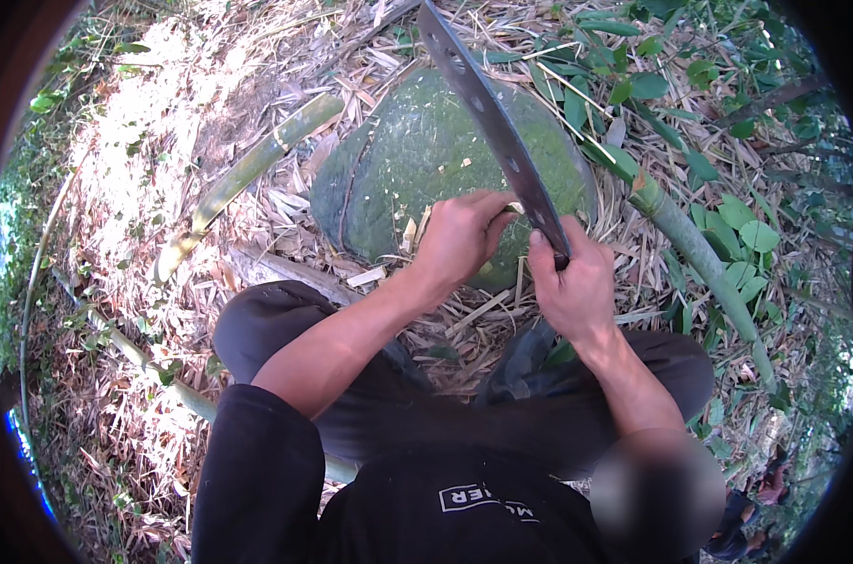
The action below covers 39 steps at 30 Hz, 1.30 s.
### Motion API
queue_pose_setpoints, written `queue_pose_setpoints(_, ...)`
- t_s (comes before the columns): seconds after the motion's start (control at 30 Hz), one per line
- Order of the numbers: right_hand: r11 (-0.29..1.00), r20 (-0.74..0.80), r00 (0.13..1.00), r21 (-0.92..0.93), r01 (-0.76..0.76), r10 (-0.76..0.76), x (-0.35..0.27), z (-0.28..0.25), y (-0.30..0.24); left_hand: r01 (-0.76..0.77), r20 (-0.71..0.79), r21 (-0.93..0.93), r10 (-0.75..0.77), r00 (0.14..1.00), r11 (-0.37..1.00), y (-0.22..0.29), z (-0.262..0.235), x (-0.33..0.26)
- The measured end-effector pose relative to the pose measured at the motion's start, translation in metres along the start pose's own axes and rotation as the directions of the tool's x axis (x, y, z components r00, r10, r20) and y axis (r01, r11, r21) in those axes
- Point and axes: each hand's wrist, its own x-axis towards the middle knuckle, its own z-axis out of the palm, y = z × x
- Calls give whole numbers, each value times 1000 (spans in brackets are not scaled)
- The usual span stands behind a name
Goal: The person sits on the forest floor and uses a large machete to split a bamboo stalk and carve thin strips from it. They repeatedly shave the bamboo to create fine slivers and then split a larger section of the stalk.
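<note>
While my right hand (577, 282) grips the machete (488, 108) and my left hand (459, 235) pinches a pale strip (513, 208) over the mossy rock (426, 160), scattered chips (365, 276) suggest shaving is partly done.

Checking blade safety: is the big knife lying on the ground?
No, the right hand grips the long blade, raised over the mossy rock.
</note>
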Motion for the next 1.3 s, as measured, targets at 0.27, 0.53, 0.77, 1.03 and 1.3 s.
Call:
queue_pose_setpoints(0.27,996,7,997,-45,-76,77,2,0,-7,6,-13,-9,-6,1000,1000,-1,0,3)
queue_pose_setpoints(0.53,994,-5,994,2,-109,109,5,1,-12,5,-40,-48,-7,999,999,1,0,6)
queue_pose_setpoints(0.77,996,-37,995,-27,-89,88,6,4,-11,-30,-70,-22,29,997,999,1,1,8)
queue_pose_setpoints(1.03,994,-58,993,-42,-101,98,7,4,-14,-38,-94,-6,37,995,999,4,0,13)
queue_pose_setpoints(1.3,984,-45,989,-99,-146,142,11,7,-10,-51,-100,-23,48,994,998,-5,7,14)
